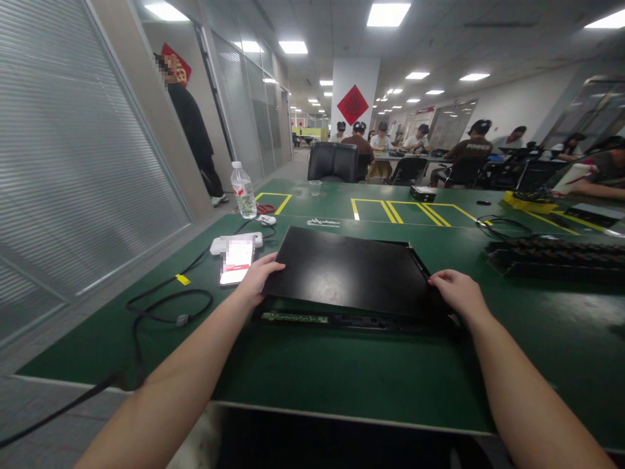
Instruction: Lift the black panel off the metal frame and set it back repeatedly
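Black panel (342, 270) is located over the near middle of the green tabletop (351, 374), above a dark frame (375, 323). Left hand (260, 279): closed on the left edge of the panel, thumb on top, other fingers mostly hidden. Right hand (459, 291): thumb and fingers pinched together on the right edge; whether the frame is also gripped cannot be told. Circuit board (295, 318): exposed along the near left side of the frame. Step in hand, as judged: positioning the panel relative to the frame, using both hands. Next move calls for even support at both edges, without twisting, and clearance from the board.
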`<action>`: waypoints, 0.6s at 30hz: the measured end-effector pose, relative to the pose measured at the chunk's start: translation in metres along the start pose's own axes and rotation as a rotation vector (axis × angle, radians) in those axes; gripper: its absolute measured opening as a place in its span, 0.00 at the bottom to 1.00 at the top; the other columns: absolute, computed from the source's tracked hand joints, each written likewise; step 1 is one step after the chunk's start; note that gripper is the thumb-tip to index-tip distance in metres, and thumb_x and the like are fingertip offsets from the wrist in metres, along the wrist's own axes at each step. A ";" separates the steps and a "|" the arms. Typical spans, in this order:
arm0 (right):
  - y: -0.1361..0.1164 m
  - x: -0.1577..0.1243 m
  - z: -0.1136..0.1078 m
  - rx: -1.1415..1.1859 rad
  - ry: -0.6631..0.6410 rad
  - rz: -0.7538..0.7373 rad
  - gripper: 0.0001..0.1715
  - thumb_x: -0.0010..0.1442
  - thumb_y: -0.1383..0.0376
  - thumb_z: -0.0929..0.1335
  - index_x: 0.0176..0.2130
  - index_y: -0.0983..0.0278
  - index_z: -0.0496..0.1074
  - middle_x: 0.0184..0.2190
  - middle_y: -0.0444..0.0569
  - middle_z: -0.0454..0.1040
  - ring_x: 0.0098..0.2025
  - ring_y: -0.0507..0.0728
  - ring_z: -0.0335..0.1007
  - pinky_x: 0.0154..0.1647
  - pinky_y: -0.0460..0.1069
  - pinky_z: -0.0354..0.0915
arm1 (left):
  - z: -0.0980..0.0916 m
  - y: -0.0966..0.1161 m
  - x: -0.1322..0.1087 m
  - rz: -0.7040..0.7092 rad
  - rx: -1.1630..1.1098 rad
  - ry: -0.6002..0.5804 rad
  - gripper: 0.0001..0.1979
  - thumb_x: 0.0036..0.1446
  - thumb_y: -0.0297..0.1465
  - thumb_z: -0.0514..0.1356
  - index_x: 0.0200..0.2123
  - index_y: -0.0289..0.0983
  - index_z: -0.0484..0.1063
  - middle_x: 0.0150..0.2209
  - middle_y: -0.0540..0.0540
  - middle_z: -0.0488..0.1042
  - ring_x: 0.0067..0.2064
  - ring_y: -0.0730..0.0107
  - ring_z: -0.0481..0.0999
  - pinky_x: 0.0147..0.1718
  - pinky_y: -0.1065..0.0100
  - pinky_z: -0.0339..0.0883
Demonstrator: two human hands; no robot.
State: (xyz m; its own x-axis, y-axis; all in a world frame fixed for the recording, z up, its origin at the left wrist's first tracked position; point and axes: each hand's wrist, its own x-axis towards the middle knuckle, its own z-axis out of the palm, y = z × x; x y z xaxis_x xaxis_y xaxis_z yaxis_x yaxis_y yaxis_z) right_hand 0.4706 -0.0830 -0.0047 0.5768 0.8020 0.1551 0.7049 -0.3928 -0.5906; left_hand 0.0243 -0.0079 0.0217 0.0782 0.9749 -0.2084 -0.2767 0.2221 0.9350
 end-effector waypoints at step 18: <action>-0.003 -0.002 -0.001 0.009 0.001 0.008 0.11 0.49 0.58 0.68 0.29 0.60 0.79 0.29 0.50 0.79 0.34 0.60 0.74 0.36 0.51 0.64 | -0.001 0.006 -0.006 0.098 0.106 -0.004 0.22 0.41 0.22 0.69 0.44 0.36 0.79 0.41 0.42 0.84 0.41 0.57 0.83 0.39 0.63 0.77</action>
State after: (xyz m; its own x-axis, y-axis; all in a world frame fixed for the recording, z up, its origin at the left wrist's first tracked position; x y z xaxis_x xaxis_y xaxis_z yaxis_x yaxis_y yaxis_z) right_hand 0.4682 -0.0841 -0.0023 0.5826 0.7985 0.1513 0.6969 -0.3950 -0.5985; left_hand 0.0215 -0.0121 0.0283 0.0597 0.9918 -0.1133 -0.1804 0.1224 0.9760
